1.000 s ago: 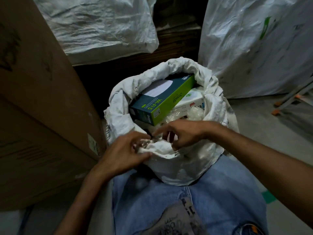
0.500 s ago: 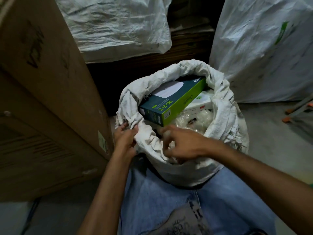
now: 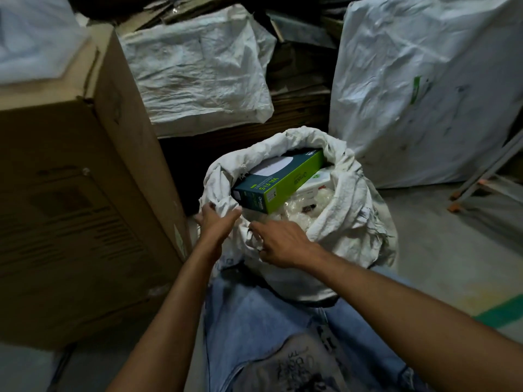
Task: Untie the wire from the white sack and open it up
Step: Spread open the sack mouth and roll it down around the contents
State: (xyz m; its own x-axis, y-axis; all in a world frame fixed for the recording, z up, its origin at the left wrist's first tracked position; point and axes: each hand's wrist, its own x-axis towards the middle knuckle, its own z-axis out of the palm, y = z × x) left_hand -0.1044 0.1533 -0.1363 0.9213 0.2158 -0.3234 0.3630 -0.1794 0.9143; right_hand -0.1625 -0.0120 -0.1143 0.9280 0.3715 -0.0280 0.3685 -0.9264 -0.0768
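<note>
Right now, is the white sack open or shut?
Open: the white sack has its rim rolled back, with a green box showing inside.

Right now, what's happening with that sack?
A person is working at the mouth of the white sack. The left hand grips the rim's left fold; the right hand has fingers tucked into the near folds. The sack is already open: a green Wi-Fi box and clear plastic packing show inside. No wire is visible.
</note>
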